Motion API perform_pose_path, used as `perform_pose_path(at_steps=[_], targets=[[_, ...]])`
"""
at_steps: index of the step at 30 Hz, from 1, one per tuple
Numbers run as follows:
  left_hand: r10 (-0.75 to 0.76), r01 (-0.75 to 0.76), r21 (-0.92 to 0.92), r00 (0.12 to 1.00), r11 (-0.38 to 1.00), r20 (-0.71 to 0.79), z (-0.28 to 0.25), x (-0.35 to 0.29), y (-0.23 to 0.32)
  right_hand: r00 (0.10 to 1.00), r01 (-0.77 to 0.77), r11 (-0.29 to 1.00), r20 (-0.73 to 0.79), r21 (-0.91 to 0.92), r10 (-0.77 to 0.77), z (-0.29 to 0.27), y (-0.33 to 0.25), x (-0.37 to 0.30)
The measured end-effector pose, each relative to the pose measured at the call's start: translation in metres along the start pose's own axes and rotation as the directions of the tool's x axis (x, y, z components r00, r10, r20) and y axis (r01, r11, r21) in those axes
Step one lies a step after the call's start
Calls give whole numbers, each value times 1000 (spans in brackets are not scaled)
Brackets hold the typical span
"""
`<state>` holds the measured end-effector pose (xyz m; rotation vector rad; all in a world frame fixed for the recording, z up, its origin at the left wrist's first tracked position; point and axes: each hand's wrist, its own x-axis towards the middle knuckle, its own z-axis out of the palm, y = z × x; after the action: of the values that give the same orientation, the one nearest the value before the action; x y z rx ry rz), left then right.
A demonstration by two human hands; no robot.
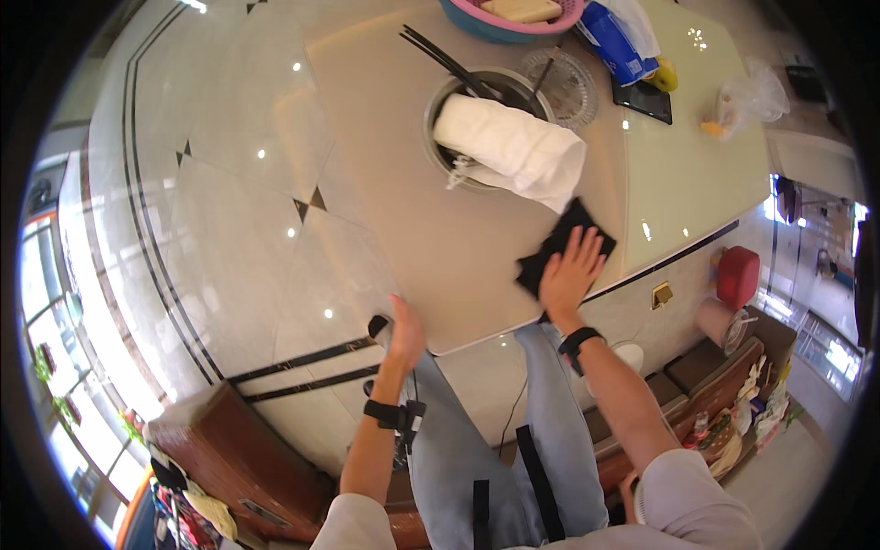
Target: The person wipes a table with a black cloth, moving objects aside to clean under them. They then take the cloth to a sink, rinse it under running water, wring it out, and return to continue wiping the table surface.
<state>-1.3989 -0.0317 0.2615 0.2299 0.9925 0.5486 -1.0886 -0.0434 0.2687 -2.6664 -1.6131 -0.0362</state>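
Note:
My right hand (570, 275) lies flat with its fingers stretched on a black cloth (559, 246), near the front right of the beige table (495, 284). The cloth is spread on the tabletop, partly folded and covered by my palm. At the table's front left edge is my left hand (406, 337), seen edge-on with fingers extended and nothing visible in it. Beyond the cloth stands a round metal pot (431, 128). A white paper or cloth roll (513, 142) lies across its rim, and black chopsticks (445, 57) stick out of it.
Behind the pot are a clear ribbed dish (579, 92), a pink basket (573, 13) in a blue basin, a blue tissue pack (616, 46) and a phone (646, 103). A plastic bag (756, 96) lies farther right. Wooden seats (247, 458) stand below, near a bin (720, 323).

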Motion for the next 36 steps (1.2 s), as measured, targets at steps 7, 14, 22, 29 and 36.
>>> perform_pose_path(at_steps=[7, 14, 22, 29, 36], targets=[[-78, 75, 116, 997, 990, 27, -42, -16, 35, 993, 105, 982, 39, 159, -112, -15, -245, -34], [-87, 119, 304, 989, 945, -118, -94, -29, 125, 997, 75, 980, -44, 184, -68, -16, -310, 23], [153, -86, 534, 985, 841, -83, -75, 73, 269, 985, 14, 993, 172, 118, -34, -19, -274, -27], [390, -280, 736, 921, 617, 24, -23, 190, 406, 994, 13, 958, 97, 286, -42, -6, -396, 144], [428, -377, 835, 883, 400, 194, 23, 259, 499, 999, 9, 921, -40, 389, 7, -1, -434, 285]])
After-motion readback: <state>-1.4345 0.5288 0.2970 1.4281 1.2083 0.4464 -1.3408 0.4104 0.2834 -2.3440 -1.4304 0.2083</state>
